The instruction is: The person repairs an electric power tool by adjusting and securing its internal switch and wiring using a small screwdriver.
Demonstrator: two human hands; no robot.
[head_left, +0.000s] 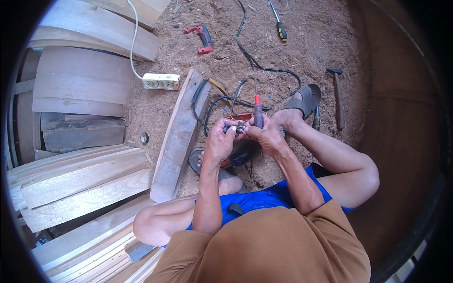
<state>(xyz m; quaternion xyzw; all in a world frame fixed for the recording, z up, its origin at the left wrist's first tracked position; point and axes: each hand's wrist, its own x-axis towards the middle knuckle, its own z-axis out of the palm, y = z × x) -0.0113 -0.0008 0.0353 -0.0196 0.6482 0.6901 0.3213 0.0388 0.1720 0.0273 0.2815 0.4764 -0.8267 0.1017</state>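
Observation:
My left hand (220,140) pinches a small dark part with thin wires (240,128), which is too small to name. My right hand (271,136) is closed around a screwdriver (258,115) with a purple and red handle, its shaft pointing away from me. The right fingertips also touch the small part, close to the left fingers. Below both hands, between my feet, lies the red and black body of a power tool (246,153), partly hidden by the hands. Black cable (212,106) runs beside it.
A wooden plank (177,141) lies left of my hands. Further off are a white power strip (161,81), a red and black tool handle shell (203,39) and a yellow-black screwdriver (281,31). A hammer (339,99) lies at right. Stacked boards (85,174) fill the left side.

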